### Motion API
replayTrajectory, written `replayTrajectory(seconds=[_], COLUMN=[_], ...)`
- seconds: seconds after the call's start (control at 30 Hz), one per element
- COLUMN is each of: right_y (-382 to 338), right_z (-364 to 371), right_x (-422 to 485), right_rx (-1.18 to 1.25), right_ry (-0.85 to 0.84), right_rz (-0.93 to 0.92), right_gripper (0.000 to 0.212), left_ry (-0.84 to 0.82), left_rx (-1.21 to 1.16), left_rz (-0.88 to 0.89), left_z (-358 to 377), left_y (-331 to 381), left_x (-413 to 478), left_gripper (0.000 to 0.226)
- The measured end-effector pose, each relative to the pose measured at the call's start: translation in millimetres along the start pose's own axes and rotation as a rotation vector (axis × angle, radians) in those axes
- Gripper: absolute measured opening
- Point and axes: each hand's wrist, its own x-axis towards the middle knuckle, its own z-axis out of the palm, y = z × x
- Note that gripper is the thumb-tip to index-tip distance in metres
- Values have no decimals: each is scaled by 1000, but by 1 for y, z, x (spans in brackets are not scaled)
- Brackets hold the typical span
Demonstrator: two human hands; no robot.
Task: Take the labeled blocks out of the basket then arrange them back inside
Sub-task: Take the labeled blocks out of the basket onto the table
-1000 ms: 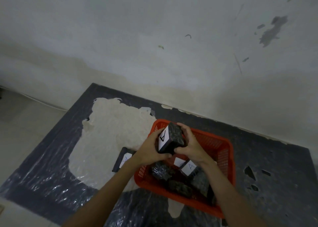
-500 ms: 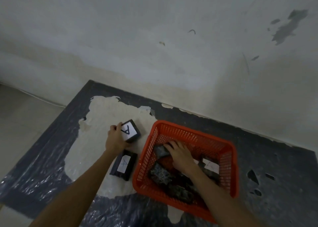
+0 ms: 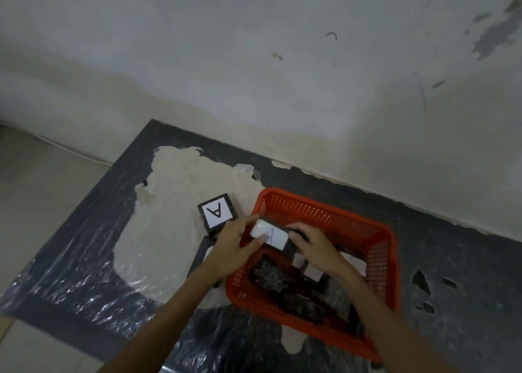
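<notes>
i have both hands on one labeled block [image 3: 272, 235], lifted over the near-left corner of the red basket [image 3: 381, 248]. my left hand [image 3: 230, 247] pinches its left end, thumb across the white label, and my right hand [image 3: 312, 247] clamps the right end from above, so each grip is pressed onto the same block. two blocks already lie out on the floor covering: one with its "a" label [image 3: 217, 211] face up just beside the basket's left rim, and another [image 3: 202, 255] mostly hidden under my left wrist. more blocks [image 3: 282, 280] remain in the basket, some with labels showing near my right wrist.

the main risk, as i judge it, is the handover: if my right hand lets go before my left has a firm hold, the block could tip and drop onto the rim or back into the pile. my thumb sits on smooth paper, which may slide. setting it down blind, i could also knock the face-up block or land on the hidden one under my arm. the plastic sheet [image 3: 93, 282] looks wrinkled, so a block placed there may rock.
</notes>
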Motion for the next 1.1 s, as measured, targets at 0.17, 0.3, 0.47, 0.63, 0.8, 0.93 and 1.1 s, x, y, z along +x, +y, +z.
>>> replayTrajectory(seconds=[0.17,0.3,0.47,0.63,0.8,0.93,1.1], right_y=[-37,-46,-25,12,36,38,47], right_z=[20,39,51,70,80,77,72], right_x=[-4,-7,-22,-54,-76,-81,-97], right_rx=[86,77,97,-33,-197,-256,-293], right_ry=[-3,-2,88,190,231,270,297], right_rz=[-95,-95,0,51,30,-8,-13], right_gripper=[18,23,25,25,25,24,23], left_ry=[74,287,655,634,462,439,507], left_rx=[-259,-291,-454,-303,138,301,305], left_rz=[-89,-172,-458,-686,-752,-810,-549], left_z=[-17,-36,-51,-46,-42,-39,-17], left_y=[5,-19,-73,-115,-130,-124,-97], left_x=[-17,-39,-78,-102,-110,-109,-103], left_gripper=[48,59,58,51,51,63,70])
